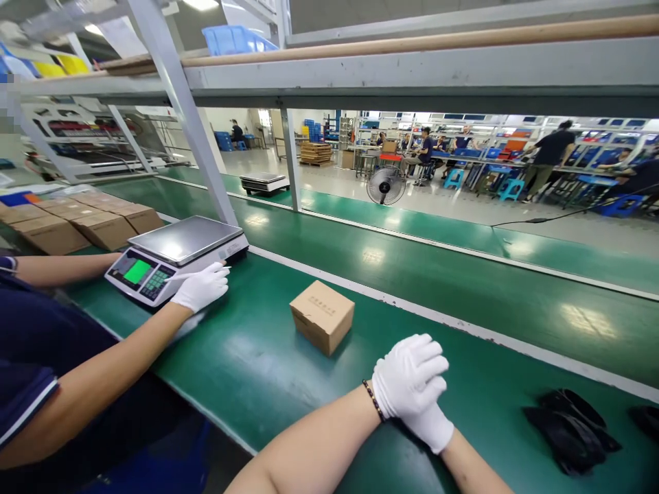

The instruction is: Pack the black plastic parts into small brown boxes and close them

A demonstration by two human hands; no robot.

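From my remote seat I am looking down on a small brown carton (322,309) that is sitting closed on the green tabletop (257,370), ahead and to the left of my hands, touching neither. I am judging it light to moderate, its contents being hidden, with stiff walls that would be giving a little at the middle and denting at the corners under a hard squeeze. I am favouring a grip low across two opposite side walls, leaving the lid seam unstressed; the dry paper surface should be offering cotton enough friction.

I am crossing my gloved hands. The left hand (409,374) is lying over the right hand (432,427), its fingers slightly parted and partly extended; how firmly they are pressing, I cannot tell. The right fingers are hiding underneath, so I cannot tell their opening or whether they are holding anything.

The carton is showing matt card, crisp edges and faint print on top. The tabletop is looking smooth and glossy, reflecting the lights. Crumpled black items (571,429) are lying to the right. On the left, a co-worker's gloved hand (200,287) is reaching beside a scale (188,240) with a flat metal pan.
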